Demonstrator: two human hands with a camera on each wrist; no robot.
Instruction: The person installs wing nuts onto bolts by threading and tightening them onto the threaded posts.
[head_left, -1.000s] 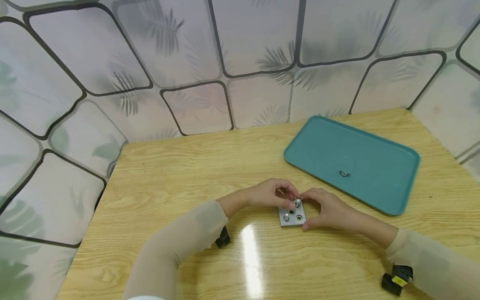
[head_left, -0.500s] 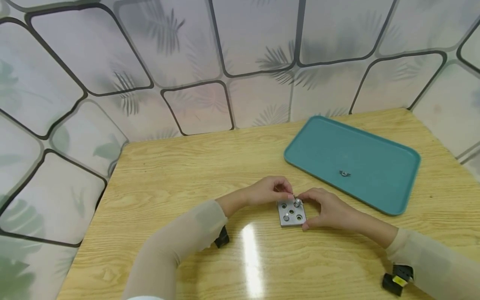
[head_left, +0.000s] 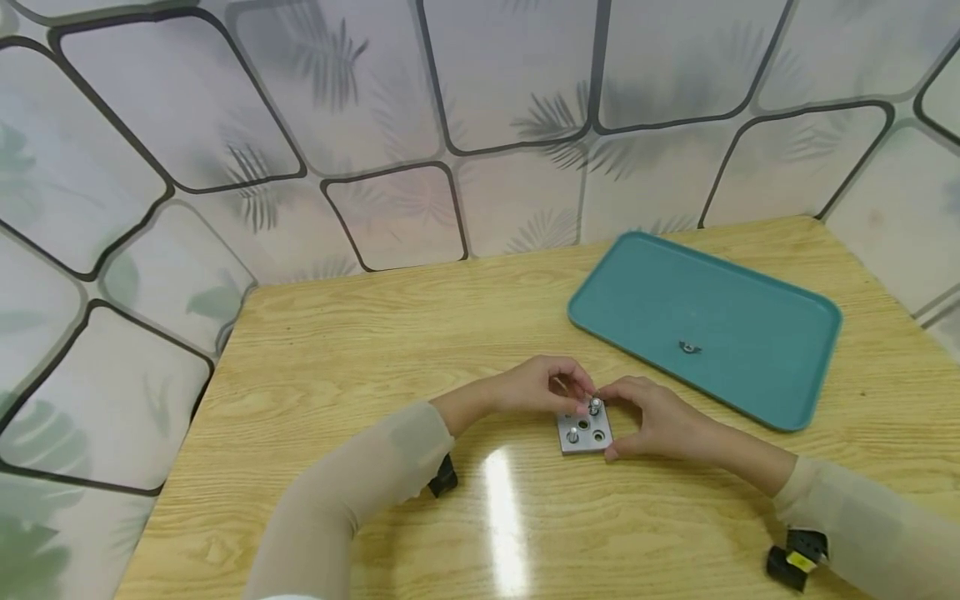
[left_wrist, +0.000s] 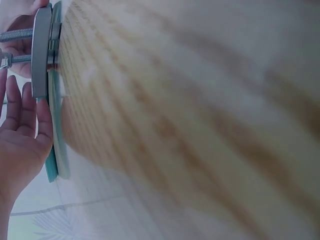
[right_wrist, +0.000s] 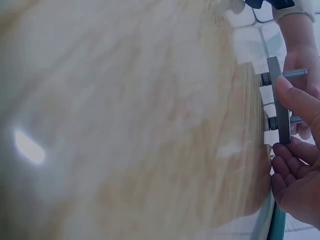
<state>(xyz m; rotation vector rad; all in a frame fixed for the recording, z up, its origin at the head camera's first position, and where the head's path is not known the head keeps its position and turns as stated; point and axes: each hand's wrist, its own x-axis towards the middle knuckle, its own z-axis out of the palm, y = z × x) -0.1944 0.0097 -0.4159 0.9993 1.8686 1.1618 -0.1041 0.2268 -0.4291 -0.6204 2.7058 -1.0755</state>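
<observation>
Head: right hand point(head_left: 660, 417) grips the plate point(head_left: 586, 444) by its edge, I judge against turning, while left hand point(head_left: 532, 386) works the far bolt point(head_left: 595, 407). Its thumb, drawn back half a second ago, is beside the bolt again. Wing nut point(head_left: 689, 347) lies on the tray point(head_left: 720, 292).

Left wrist: left hand looks pinched on that bolt's nut point(left_wrist: 6, 60).

Right wrist: bolt heads point(right_wrist: 266, 79) prop the plate off the table point(right_wrist: 175, 165).
</observation>
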